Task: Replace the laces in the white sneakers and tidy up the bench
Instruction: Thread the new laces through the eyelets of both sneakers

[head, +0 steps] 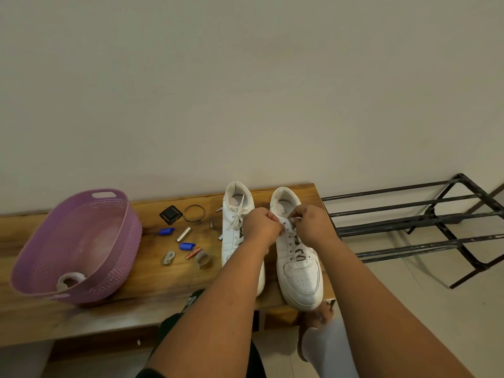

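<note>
Two hands, left hand (261, 224) and right hand (309, 222), pinch the lace (287, 222) at the right sneaker (298, 257) top eyelets on the bench (152, 290); sneaker's length runs toward the wall.

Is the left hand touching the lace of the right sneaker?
Touching: in the head view the left hand pinches the lace at the right sneaker's top eyelets.
</note>
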